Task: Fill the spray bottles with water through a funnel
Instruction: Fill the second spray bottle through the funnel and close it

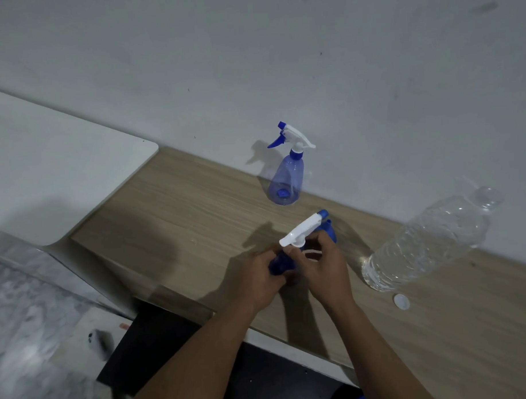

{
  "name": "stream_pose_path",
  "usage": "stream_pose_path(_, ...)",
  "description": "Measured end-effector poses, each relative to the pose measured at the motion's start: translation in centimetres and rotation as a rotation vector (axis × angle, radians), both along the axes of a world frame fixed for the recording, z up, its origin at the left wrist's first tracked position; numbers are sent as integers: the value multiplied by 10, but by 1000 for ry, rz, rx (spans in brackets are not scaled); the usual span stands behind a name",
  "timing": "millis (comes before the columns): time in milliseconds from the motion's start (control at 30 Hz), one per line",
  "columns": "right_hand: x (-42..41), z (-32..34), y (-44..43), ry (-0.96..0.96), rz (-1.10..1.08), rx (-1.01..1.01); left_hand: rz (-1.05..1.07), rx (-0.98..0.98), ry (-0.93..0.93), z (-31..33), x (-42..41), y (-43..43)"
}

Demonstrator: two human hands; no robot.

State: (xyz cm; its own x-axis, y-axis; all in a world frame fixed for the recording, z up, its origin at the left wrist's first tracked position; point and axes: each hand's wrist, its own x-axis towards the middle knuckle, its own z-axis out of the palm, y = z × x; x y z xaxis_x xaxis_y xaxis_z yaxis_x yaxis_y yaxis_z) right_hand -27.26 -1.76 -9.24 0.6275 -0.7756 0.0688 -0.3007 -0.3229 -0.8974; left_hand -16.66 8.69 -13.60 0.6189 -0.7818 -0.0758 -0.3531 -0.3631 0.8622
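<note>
My left hand [260, 278] grips the blue body of a spray bottle [278, 264] near the table's front edge. My right hand [323, 264] is closed around the collar of its white trigger head [303, 229], which points up and to the right. A blue funnel [330, 229] shows partly behind my right hand. A second blue spray bottle [286, 177] with its white and blue head on stands upright by the wall. A clear plastic water bottle [427, 238] stands at the right, uncapped.
The wooden table [181, 208] runs along a white wall. A white cap [401, 301] lies on it in front of the water bottle. A white surface [61, 176] adjoins the table on the left. A dark stool or seat [147, 346] sits below the front edge.
</note>
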Motion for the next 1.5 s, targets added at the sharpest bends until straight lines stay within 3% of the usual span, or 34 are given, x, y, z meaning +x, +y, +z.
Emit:
stream_pose_path(500,-5,-1,-2,19,53,-61,-48,8,152,5,3,-3)
stream_pose_path(733,-2,5,1,20,-72,41,-56,19,78,12,-3,1)
stream_pose_path(1100,-1,-2,11,-61,-22,25,-24,83,-16,17,-8,3)
stream_pose_path(1500,-1,-3,13,-70,-3,17,-20,23,-50,21,-15,3)
